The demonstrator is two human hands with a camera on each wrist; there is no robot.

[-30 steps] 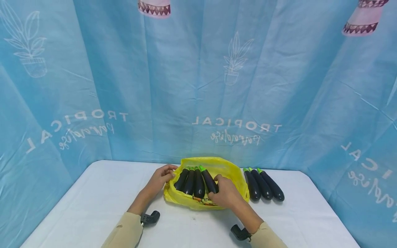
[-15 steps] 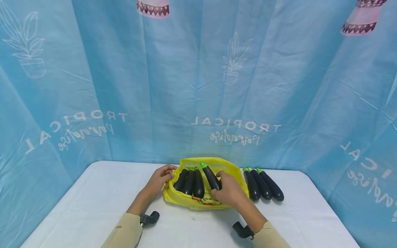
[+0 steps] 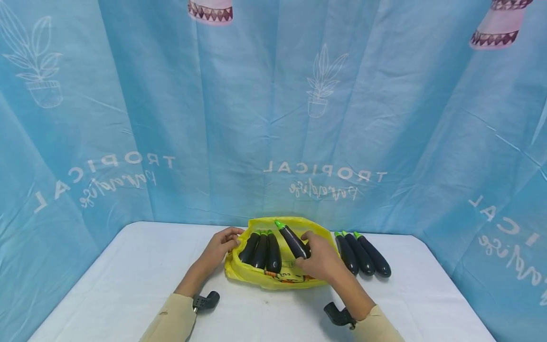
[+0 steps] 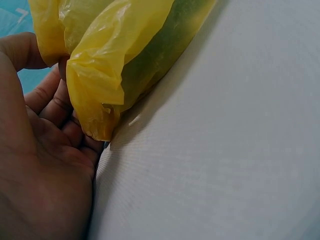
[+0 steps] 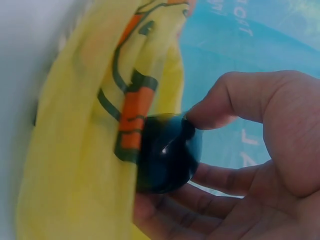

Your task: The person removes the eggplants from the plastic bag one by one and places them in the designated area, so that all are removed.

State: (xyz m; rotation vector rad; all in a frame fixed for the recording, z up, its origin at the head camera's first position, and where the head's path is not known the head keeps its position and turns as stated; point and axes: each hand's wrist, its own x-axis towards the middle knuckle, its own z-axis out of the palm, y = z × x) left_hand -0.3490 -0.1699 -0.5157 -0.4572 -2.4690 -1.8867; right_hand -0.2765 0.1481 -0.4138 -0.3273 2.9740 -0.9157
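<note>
A yellow plastic bag [image 3: 252, 276] lies on its side with its mouth spread wide. Three dark eggplants [image 3: 259, 251] with green stems lie side by side in its left part. My left hand [image 3: 219, 249] pinches the bag's left edge between thumb and fingers, as the left wrist view shows on the crumpled plastic [image 4: 97, 80]. In my right hand [image 3: 321, 259], one more eggplant [image 3: 292, 239] is gripped by its thick end, raised over the bag's mouth with its stem pointing up and left. Its rounded end [image 5: 172, 155] shows between thumb and fingers, partly behind the bag.
Just right of the bag, three more eggplants [image 3: 363, 254] lie in a row on the white tablecloth [image 3: 265, 318]. A blue printed curtain [image 3: 239, 142] hangs behind the table's far edge. A dark device [image 3: 337, 314] is strapped to each wrist.
My right hand has lifted the eggplant away from the other three, moving it right and up. My left hand stays at the bag's edge.
</note>
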